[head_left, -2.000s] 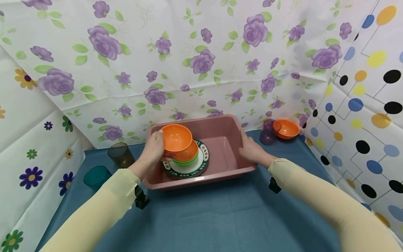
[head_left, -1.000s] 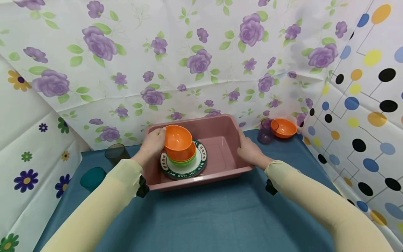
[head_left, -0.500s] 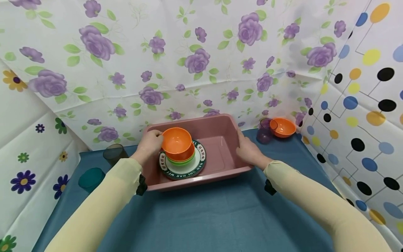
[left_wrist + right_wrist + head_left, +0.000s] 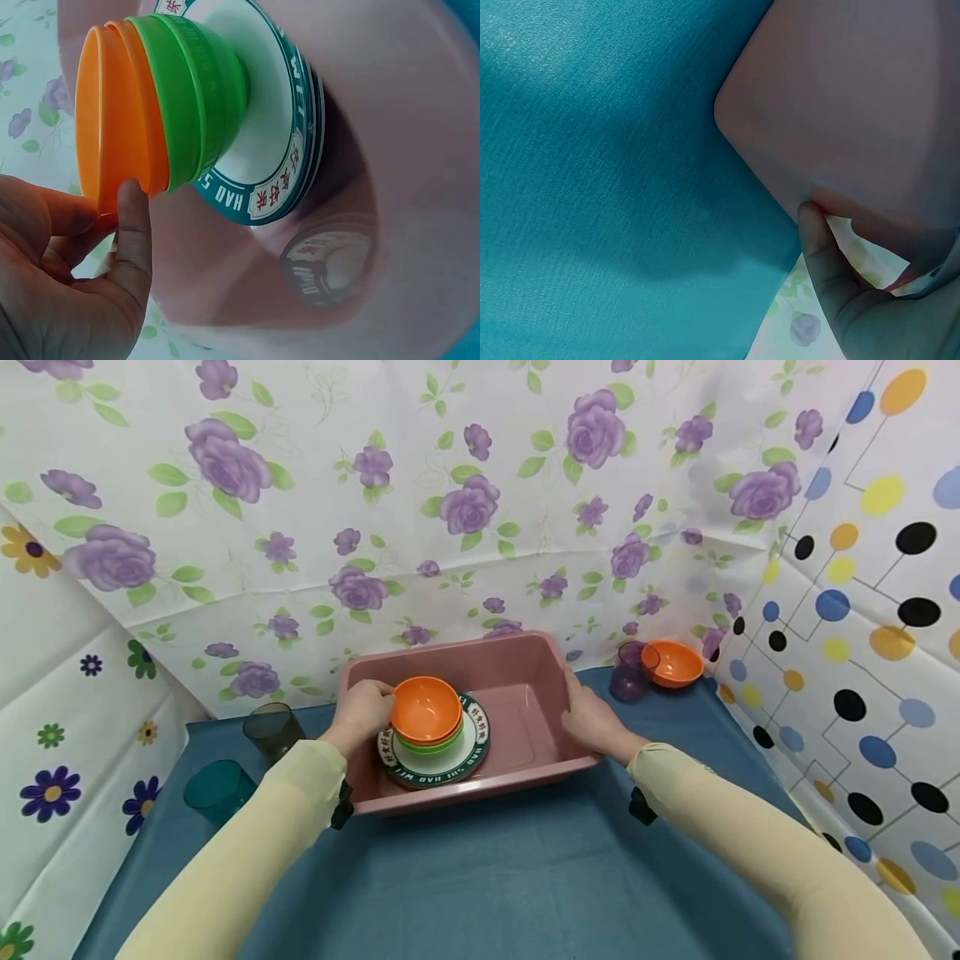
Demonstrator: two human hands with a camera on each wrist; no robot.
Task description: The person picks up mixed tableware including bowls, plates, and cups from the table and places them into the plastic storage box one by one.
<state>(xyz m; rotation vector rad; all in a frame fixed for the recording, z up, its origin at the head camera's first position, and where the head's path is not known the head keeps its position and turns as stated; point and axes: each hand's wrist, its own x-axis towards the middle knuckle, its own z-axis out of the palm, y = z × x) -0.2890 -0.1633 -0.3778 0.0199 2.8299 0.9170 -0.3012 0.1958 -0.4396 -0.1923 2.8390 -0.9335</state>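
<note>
Inside a pink plastic basin [image 4: 525, 710] sits a stack: several white plates [image 4: 262, 112] with green lettered rims, then green bowls [image 4: 191, 97], then orange bowls on top. My left hand [image 4: 362, 714] pinches the upper orange bowl [image 4: 426, 708] at its left rim; in the left wrist view this bowl [image 4: 88, 120] nests in another orange one [image 4: 135, 112]. My right hand [image 4: 596, 718] grips the basin's right wall, thumb and fingers on either side of the edge. In the right wrist view the dark hand [image 4: 885, 307] meets the basin's side [image 4: 840, 97].
A teal cup [image 4: 219, 792] and a smoky grey cup [image 4: 274, 731] stand left of the basin. At the back right are a purple cup [image 4: 630, 677] and another orange bowl [image 4: 672, 663]. Patterned sheets [image 4: 465, 560] wall in the blue-covered table [image 4: 495, 877].
My left hand has lowered the held orange bowl, which was raised and tilted, into the orange bowl on the stack. The right hand keeps its hold on the basin. The view has shifted slightly.
</note>
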